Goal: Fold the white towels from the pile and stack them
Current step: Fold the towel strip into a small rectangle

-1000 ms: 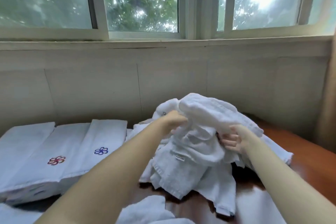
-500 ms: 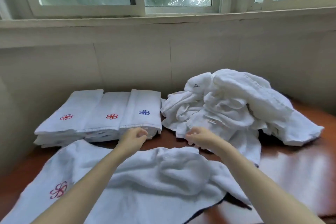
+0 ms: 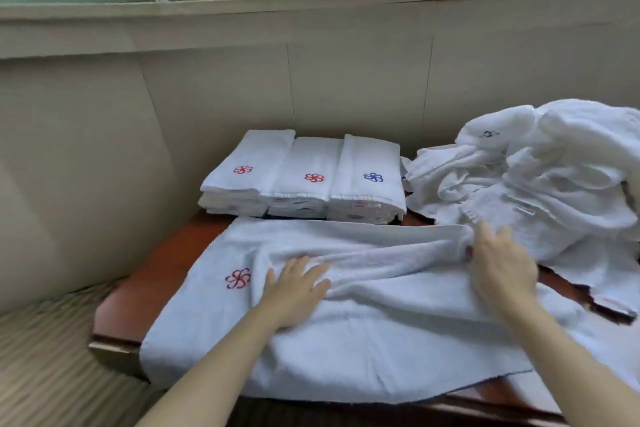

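Observation:
A white towel [image 3: 381,347] with a red flower emblem lies spread and wrinkled across the near part of the wooden table [image 3: 156,274]. My left hand [image 3: 294,288] lies flat on it near the emblem, fingers straight. My right hand [image 3: 498,263] grips a bunched ridge of the same towel at its far right edge. A loose pile of white towels [image 3: 540,177] sits at the right rear. Three stacks of folded towels [image 3: 304,177] with red and blue emblems stand side by side at the back.
A beige panelled wall [image 3: 346,87] under a window rises directly behind the table. The table's left edge drops to a striped floor [image 3: 41,357]. A strip of bare wood shows left of the spread towel.
The camera swung left and down. Both hands moved apart on the towel; it went from crumpled to stretched flatter, with the left hand now flat and the right hand pulling the right edge.

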The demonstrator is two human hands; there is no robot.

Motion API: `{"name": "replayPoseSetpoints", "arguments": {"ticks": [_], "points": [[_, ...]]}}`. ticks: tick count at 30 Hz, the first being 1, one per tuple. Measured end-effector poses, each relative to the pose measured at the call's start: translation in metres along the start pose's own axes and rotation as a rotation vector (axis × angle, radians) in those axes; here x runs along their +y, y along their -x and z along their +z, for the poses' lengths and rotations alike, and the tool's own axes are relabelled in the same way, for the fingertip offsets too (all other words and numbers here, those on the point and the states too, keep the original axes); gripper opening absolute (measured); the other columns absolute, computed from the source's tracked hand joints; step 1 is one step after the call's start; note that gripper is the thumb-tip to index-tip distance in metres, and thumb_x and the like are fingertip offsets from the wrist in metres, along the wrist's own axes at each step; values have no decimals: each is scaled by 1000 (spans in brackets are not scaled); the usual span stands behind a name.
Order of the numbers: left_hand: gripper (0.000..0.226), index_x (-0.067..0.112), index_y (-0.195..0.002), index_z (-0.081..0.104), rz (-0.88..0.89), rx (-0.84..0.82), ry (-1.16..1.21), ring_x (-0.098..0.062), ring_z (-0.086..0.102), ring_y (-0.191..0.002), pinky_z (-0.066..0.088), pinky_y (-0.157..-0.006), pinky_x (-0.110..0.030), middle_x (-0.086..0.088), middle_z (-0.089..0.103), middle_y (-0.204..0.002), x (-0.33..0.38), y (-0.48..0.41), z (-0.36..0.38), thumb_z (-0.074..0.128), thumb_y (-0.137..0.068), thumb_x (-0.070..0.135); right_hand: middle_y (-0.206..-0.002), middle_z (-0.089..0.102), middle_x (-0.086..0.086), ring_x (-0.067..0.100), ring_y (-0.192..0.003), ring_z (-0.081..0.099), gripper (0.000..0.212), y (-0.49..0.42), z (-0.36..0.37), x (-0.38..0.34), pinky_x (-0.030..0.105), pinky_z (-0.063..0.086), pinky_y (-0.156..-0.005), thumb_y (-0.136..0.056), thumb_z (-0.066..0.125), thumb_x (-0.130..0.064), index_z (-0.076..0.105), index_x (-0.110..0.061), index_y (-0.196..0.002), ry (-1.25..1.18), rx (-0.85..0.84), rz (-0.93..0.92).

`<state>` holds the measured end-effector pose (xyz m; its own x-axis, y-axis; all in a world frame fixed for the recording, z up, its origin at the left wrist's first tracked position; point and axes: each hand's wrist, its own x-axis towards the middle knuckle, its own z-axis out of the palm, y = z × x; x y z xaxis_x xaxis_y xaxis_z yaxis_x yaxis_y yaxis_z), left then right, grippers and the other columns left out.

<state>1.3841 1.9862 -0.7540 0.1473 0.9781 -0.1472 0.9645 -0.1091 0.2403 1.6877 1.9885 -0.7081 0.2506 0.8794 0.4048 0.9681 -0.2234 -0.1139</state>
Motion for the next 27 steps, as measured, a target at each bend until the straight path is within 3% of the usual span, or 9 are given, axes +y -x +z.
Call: {"name": "replayPoseSetpoints", "arguments": {"ticks": [4, 8, 11, 15, 17, 20, 22, 24, 27], "points": [[51, 34, -149, 23, 162, -71, 105, -6, -2, -146, -4, -116, -40, 8, 3, -161, 6, -2, -6, 31, -100, 47, -112, 43, 31, 46, -103, 45, 37, -8, -8, 27, 48, 37, -85, -77, 64, -6, 52, -2, -113, -21, 70, 233], [52, 33, -149, 26, 183, -148, 176, -6, -4, -146, -8, -116, -39, 8, 2, -161, 14, -2, -10, 35, -99, 48, -134, 38, 30, 43, -125, 31, 55, -4, 4, 23, 57, 20, -104, -70, 69, -1, 53, -5, -122, -6, 61, 105], [57, 34, -151, 17, 216, -162, 62, -13, -9, -147, -10, -116, -45, 4, -5, -161, 28, 1, -2, 33, -98, 52, -122, 52, 29, 44, -114, 46, 40, -1, 14, 0, 53, 37, -95, -76, 54, -3, 61, 1, -115, 3, 70, -191], [58, 33, -151, 14, 197, -77, -27, -21, -6, -148, -4, -117, -49, 0, -2, -161, 42, 5, 11, 28, -98, 55, -133, 51, 2, 24, -123, 47, 39, 13, 45, -24, 37, 34, -102, -101, 28, -35, 45, -24, -134, 66, -264, -417], [55, 27, -149, 24, 183, 42, -18, -23, 16, -145, 14, -116, -45, -3, 19, -158, 43, 2, 8, 28, -100, 51, -129, 53, 0, 22, -120, 50, 40, 12, 46, -24, 35, 37, -98, -101, 23, -40, 46, -26, -131, 74, -269, -400], [46, 19, -144, 32, 65, 236, 68, -31, 48, -121, 41, -94, -40, -8, 44, -138, 38, -8, -2, 30, -102, 38, -117, 62, 4, 26, -103, 58, 32, 1, 41, -16, 35, 43, -79, -100, 28, -34, 53, -22, -116, -49, -222, -279], [44, 17, -145, 26, -59, 277, 55, -34, 56, -107, 43, -77, -38, -12, 47, -130, 37, -17, -8, 33, -102, 24, -116, 61, 6, 29, -99, 59, 32, -3, 38, -8, 35, 41, -71, -98, 35, -22, 40, -24, -129, -67, -260, -163], [46, 12, -141, 28, -178, 291, 14, -32, 59, -101, 40, -67, -34, -13, 54, -122, 37, -26, -13, 38, -97, 8, -126, 51, 9, 32, -102, 58, 54, -4, 37, -1, 35, 42, -71, -94, 39, -16, 22, -25, -144, -31, -364, -103], [29, 10, -124, 45, -249, 283, -18, -28, 61, -100, 39, -65, -32, -9, 61, -112, 40, -37, -19, 41, -96, 13, -133, 36, 10, 30, -103, 56, 61, -6, 37, 4, 33, 43, -71, -94, 40, -20, 13, -25, -148, 3, -458, -113]]}}
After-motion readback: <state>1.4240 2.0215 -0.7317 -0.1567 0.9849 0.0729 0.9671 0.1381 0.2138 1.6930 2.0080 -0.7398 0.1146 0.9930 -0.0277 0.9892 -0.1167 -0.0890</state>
